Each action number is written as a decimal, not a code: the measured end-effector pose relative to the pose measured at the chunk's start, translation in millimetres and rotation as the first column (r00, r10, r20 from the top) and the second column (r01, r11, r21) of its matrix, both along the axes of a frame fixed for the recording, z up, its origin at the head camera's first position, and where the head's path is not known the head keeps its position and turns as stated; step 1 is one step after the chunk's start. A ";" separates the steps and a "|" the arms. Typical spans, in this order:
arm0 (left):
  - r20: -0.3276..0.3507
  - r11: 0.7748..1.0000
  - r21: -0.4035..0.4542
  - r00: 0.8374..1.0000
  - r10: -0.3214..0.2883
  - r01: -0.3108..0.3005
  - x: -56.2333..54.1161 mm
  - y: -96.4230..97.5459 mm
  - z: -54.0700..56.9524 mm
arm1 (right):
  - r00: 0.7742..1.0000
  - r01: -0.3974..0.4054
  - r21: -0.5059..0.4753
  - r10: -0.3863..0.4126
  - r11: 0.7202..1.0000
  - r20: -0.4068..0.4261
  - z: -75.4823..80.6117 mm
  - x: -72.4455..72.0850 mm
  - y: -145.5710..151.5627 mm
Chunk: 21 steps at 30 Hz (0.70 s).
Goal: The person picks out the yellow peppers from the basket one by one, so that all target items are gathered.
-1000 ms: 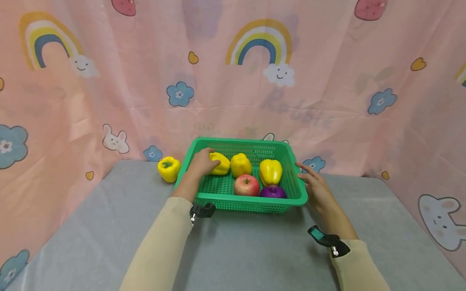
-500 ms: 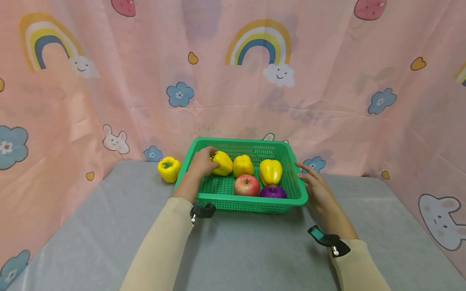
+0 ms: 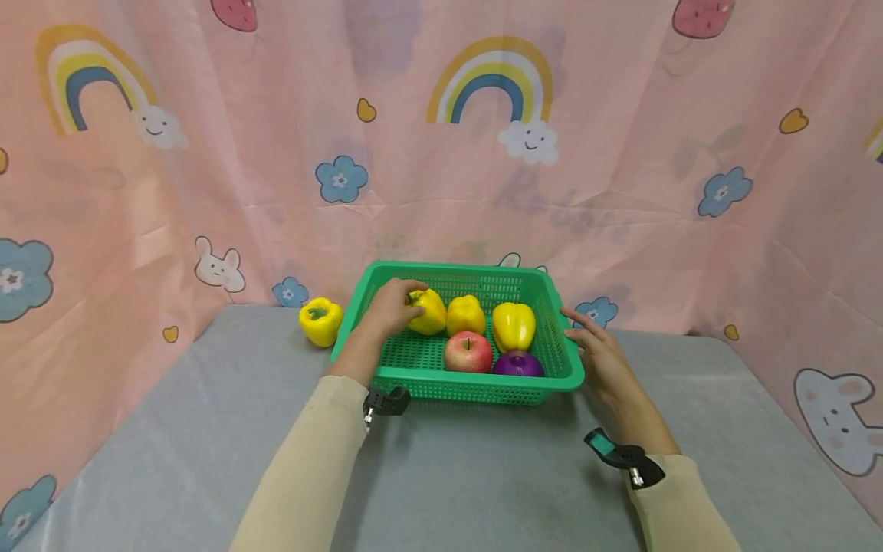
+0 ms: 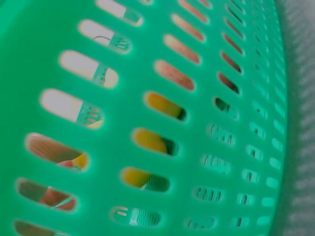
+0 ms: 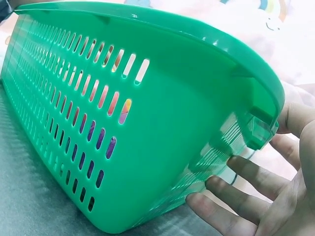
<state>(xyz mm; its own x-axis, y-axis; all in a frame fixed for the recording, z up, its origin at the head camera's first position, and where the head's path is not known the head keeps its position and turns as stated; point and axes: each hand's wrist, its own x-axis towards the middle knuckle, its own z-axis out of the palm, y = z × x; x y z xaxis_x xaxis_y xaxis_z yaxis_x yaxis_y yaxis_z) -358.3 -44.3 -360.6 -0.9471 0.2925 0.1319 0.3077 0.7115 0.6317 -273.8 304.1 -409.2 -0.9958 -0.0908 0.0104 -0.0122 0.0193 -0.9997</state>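
Note:
In the head view my left hand [image 3: 388, 312] reaches over the left side of a green plastic basket [image 3: 455, 377]. Its thumb and fingers hold a yellow bell pepper [image 3: 429, 314] by the stem end. Through the slots in the left wrist view, only bits of the hand and fruit show. A second yellow bell pepper [image 3: 466, 315] sits right beside the held one, and a third yellow bell pepper [image 3: 513, 327] lies farther right. My right hand [image 3: 602, 359] rests against the basket's right end, its fingers [image 5: 241, 199] spread and fairly straight along the outer wall.
A red apple [image 3: 468, 353] and a purple onion-like vegetable [image 3: 519, 364] lie at the front inside the basket. Outside it, at the back left, another yellow bell pepper [image 3: 320, 322] stands on the grey table [image 3: 476, 475]. A pink patterned curtain [image 3: 441, 199] hangs behind.
My left hand has moved a little to the right with its yellow bell pepper. The neighbouring bell pepper has shifted right too. The right hand and basket stay put.

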 end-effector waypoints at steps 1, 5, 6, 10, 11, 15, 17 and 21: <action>-0.003 1.000 -0.002 1.000 0.006 -0.006 0.0 0.1 -0.3 | 1.000 -0.001 0.000 0.001 1.000 0.000 -0.1 0.0 0.1; 0.021 0.999 0.017 0.999 0.026 -0.027 0.5 0.6 -0.4 | 1.000 -0.006 0.001 0.006 1.000 0.000 -0.2 -0.3 0.2; 0.030 0.999 0.025 0.999 0.026 -0.026 0.5 0.7 -0.4 | 1.000 -0.007 0.001 0.007 1.000 0.001 -0.2 -0.4 0.3; 0.052 0.999 0.051 0.999 0.000 -0.003 0.9 1.0 -0.5 | 1.000 -0.010 0.003 0.010 1.000 0.000 -0.5 -0.9 0.6; 0.044 0.999 0.046 0.999 -0.011 0.009 0.6 1.1 -0.7 | 1.000 -0.010 0.005 0.010 1.000 0.001 -0.6 -1.0 0.6; 0.000 0.998 -0.019 0.999 -0.052 0.052 -1.4 1.8 -1.7 | 1.000 -0.004 0.012 0.004 1.000 0.004 -0.5 -1.1 0.6; -0.012 0.996 -0.053 0.997 -0.074 0.074 -2.8 2.5 -2.0 | 1.000 -0.003 0.015 0.002 1.000 0.006 -0.2 -1.0 0.8; 0.002 0.988 -0.095 0.992 -0.126 0.125 -3.7 3.9 -4.3 | 1.000 -0.004 0.016 0.004 1.000 0.009 0.6 -1.0 0.5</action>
<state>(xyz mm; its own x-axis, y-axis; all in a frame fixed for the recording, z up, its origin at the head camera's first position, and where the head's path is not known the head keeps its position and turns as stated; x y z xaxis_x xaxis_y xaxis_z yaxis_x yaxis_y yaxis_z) -362.0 -40.4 -364.9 -0.9017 0.4205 0.1011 0.4005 0.7238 0.5619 -274.8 304.6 -408.6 -0.9955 -0.0944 -0.0002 -0.0032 0.0353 -0.9994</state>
